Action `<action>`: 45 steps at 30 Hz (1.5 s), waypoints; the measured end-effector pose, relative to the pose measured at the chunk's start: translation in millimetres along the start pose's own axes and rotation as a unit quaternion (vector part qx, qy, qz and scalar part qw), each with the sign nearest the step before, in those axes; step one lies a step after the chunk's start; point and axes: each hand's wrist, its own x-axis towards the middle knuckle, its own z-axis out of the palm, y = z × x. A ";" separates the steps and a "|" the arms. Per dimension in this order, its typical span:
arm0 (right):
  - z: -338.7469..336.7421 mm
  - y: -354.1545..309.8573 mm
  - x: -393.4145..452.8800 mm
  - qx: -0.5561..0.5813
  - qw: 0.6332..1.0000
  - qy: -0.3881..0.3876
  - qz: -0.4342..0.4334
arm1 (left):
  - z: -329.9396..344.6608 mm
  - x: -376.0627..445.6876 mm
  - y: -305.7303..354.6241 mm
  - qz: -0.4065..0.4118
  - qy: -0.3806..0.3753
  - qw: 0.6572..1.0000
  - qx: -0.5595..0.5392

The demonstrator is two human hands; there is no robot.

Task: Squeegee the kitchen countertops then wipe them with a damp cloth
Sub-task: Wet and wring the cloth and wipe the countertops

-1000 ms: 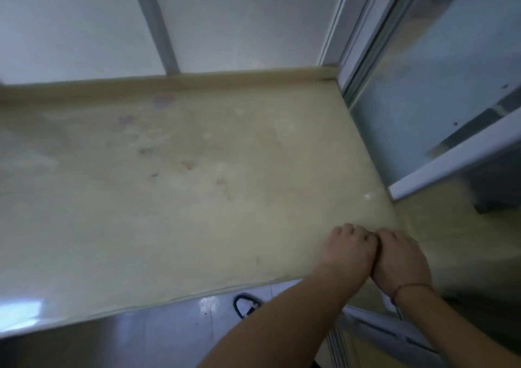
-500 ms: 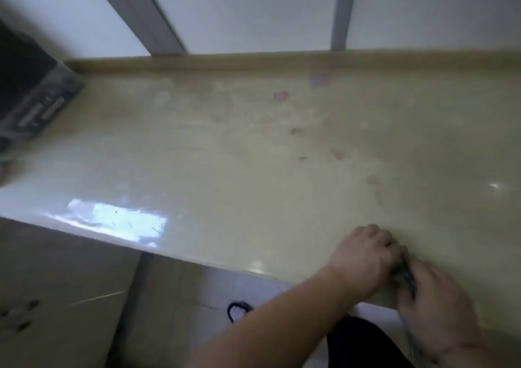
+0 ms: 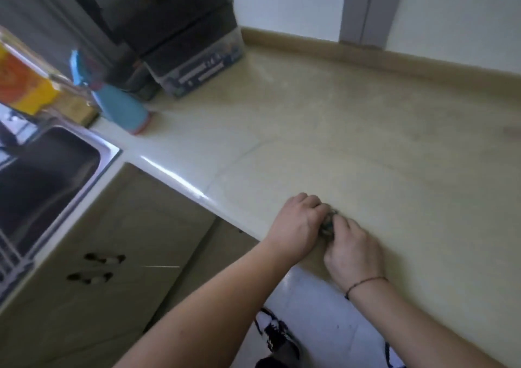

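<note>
1. Left hand (image 3: 296,226) and right hand (image 3: 352,250) side by side at the desk (image 3: 366,142) front edge.
2. Both grips curled round a small dark object (image 3: 328,222); too hidden to identify.
3. Blue spray bottle (image 3: 121,105) beside the sink (image 3: 48,170), well apart from the hands.

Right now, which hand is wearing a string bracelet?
The right hand: a thin dark string bracelet circles its wrist. The left hand, beside it on the glossy beige countertop, has a bare wrist.
</note>
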 end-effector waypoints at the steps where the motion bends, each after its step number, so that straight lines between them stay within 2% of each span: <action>1: 5.6 -26.8 15.1 -0.005 1.000 -0.006 -0.011 | -10.4 -1.2 -27.9 -0.017 0.012 1.000 0.004; 5: 33.8 -129.5 77.9 -0.043 0.998 -0.022 -0.050 | -54.7 -5.3 -131.7 -0.093 0.039 0.995 0.019; 11: 71.8 -251.4 148.8 -0.059 0.996 -0.047 -0.051 | -105.8 -9.1 -254.2 -0.166 0.080 0.982 0.029; 15: 79.8 -291.2 170.8 -0.088 0.993 -0.048 -0.060 | -117.9 -11.4 -295.5 -0.167 0.098 0.981 0.025; 17: 84.1 -308.4 182.0 -0.089 0.992 -0.050 -0.076 | -125.5 -12.9 -312.5 -0.198 0.101 0.975 0.027; 21: 106.5 -368.1 208.2 -0.082 0.980 -0.082 -0.162 | -152.3 -39.0 -364.1 -0.288 0.109 0.949 0.063; 24: 115.7 -398.0 220.6 -0.104 0.965 -0.094 -0.221 | -164.5 -53.5 -381.0 -0.326 0.102 0.932 0.125; 30: 104.0 -375.8 231.9 -0.129 0.895 -0.138 -0.405 | -152.5 -75.5 -348.5 -0.418 0.104 0.899 0.082; 33: 84.7 -348.3 228.5 -0.181 0.837 -0.164 -0.490 | -136.5 -89.2 -301.1 -0.398 0.089 0.908 0.098; 35: 66.1 -312.8 224.5 -0.220 0.809 -0.171 -0.517 | -125.1 -81.4 -263.1 -0.360 0.079 0.925 0.090; 39: 45.5 -244.7 212.8 -0.198 0.809 -0.169 -0.527 | -106.2 -58.4 -211.5 -0.281 0.015 0.954 0.107; 42: 40.9 -235.2 211.3 -0.198 0.814 -0.201 -0.508 | -118.6 -54.1 -200.8 -0.297 -0.056 0.944 0.132; 43: 37.8 -234.7 212.3 -0.189 0.816 -0.202 -0.508 | -128.9 -55.5 -201.3 -0.311 -0.082 0.940 0.114; 45: 30.3 -236.0 215.8 -0.124 0.836 -0.188 -0.500 | -154.6 -56.9 -212.8 -0.359 -0.125 0.925 -0.026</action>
